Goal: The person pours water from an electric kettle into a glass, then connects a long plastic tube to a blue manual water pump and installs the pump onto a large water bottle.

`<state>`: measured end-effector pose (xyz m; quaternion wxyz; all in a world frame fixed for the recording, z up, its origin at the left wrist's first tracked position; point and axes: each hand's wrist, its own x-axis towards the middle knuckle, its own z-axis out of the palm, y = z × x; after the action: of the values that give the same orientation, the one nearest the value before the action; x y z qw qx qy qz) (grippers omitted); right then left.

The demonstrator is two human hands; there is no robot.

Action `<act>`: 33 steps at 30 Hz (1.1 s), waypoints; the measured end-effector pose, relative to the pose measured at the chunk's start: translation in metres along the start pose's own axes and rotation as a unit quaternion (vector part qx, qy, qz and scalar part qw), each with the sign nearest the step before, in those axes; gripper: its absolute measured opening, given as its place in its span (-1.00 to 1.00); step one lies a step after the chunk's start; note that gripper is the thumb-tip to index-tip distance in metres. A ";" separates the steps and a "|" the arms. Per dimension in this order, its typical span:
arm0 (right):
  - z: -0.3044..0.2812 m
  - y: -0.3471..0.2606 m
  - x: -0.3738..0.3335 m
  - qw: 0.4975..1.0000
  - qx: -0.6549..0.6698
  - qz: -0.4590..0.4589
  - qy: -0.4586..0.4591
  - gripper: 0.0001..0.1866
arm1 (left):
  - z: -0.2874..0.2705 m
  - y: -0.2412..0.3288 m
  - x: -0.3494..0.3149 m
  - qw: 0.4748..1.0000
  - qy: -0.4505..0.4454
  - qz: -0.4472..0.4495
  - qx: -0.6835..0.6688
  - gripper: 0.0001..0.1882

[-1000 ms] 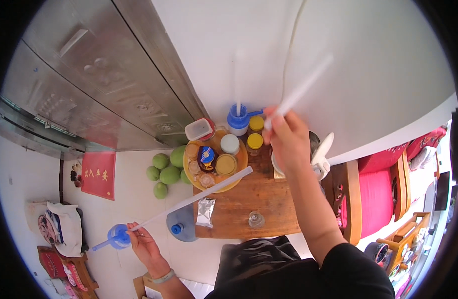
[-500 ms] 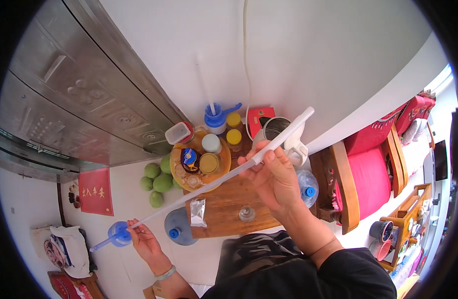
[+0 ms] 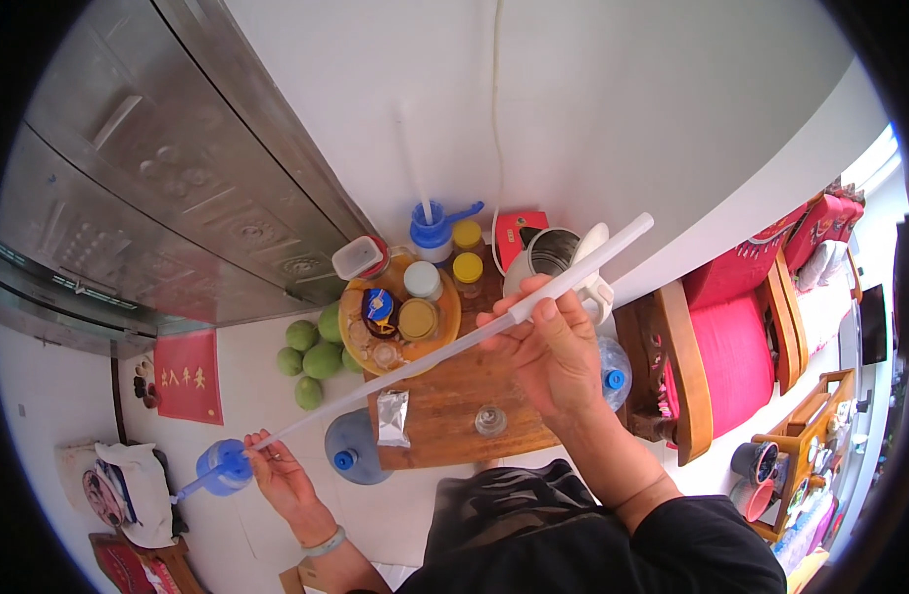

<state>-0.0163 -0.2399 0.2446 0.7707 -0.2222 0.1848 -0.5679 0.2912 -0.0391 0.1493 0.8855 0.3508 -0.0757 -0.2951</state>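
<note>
A hand-pressed water pump with a blue head (image 3: 224, 467) and a long translucent tube (image 3: 395, 376) slants across the view, above the wooden table (image 3: 454, 406). My left hand (image 3: 284, 483) is closed on the tube beside the blue head, at the lower left. Further up at the right, my right hand (image 3: 556, 351) pinches the tube where a thicker whitish section (image 3: 603, 255) begins. That section's end points up toward the wall, passing in front of an open electric kettle (image 3: 548, 253).
A second blue pump (image 3: 431, 236), yellow-lidded jars (image 3: 467, 267) and an orange tray (image 3: 446, 348) crowd the table's back. A foil packet (image 3: 393, 416) and small glass (image 3: 490, 421) lie nearer. Green melons (image 3: 322, 360) and large water bottles (image 3: 353, 450) stand around it. A red-cushioned chair (image 3: 731, 356) is at right.
My right hand and the thick tube end have shifted slightly right. The blue pump head and my left hand have moved a little left. Both hands keep their hold on the pump.
</note>
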 end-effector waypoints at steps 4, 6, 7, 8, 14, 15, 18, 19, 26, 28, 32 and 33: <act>-0.003 0.000 0.001 1.000 0.000 -0.003 0.003 -0.80 | -0.001 0.001 -0.001 1.000 -0.009 0.007 0.009 -0.69; -0.003 0.001 0.001 1.000 -0.015 -0.016 -0.006 -0.80 | -0.002 0.003 -0.003 1.000 -0.015 0.011 0.015 -0.69; -0.003 0.002 0.001 1.000 -0.015 -0.015 -0.007 -0.80 | -0.001 0.005 -0.004 1.000 -0.019 0.014 0.016 -0.69; -0.004 0.001 0.001 1.000 -0.020 -0.015 -0.003 -0.80 | 0.000 0.005 -0.004 0.999 -0.023 0.015 0.018 -0.69; -0.010 0.000 0.003 0.999 -0.029 -0.019 0.003 -0.80 | 0.003 0.004 -0.007 0.999 -0.027 0.018 0.015 -0.70; -0.011 -0.001 0.003 0.999 -0.027 -0.022 0.005 -0.80 | 0.004 0.004 -0.008 0.999 -0.026 0.017 0.016 -0.70; -0.013 -0.003 0.004 0.999 -0.036 -0.019 0.010 -0.80 | 0.008 0.004 -0.010 0.999 -0.036 0.019 0.013 -0.70; -0.013 -0.004 0.004 0.999 -0.035 -0.019 0.010 -0.80 | 0.009 0.004 -0.011 0.999 -0.029 0.023 0.015 -0.70; -0.016 -0.010 0.005 0.998 -0.050 -0.020 0.037 -0.78 | 0.021 0.002 -0.017 0.997 -0.020 0.042 0.063 -0.69; -0.017 -0.010 0.005 0.997 -0.058 -0.027 0.044 -0.76 | 0.031 0.001 -0.020 0.994 -0.016 0.057 0.087 -0.69; -0.023 -0.014 0.007 0.997 -0.032 -0.059 0.035 -0.75 | 0.044 -0.002 -0.024 0.992 -0.015 0.064 0.107 -0.68; -0.023 -0.017 0.006 0.997 -0.022 -0.063 0.027 -0.76 | 0.046 -0.004 -0.025 0.992 -0.017 0.063 0.106 -0.68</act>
<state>-0.0402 -0.2533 0.2346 0.7229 -0.2350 0.2042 -0.6168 0.2530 -0.0536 0.1828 0.8588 0.4322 -0.1431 -0.2349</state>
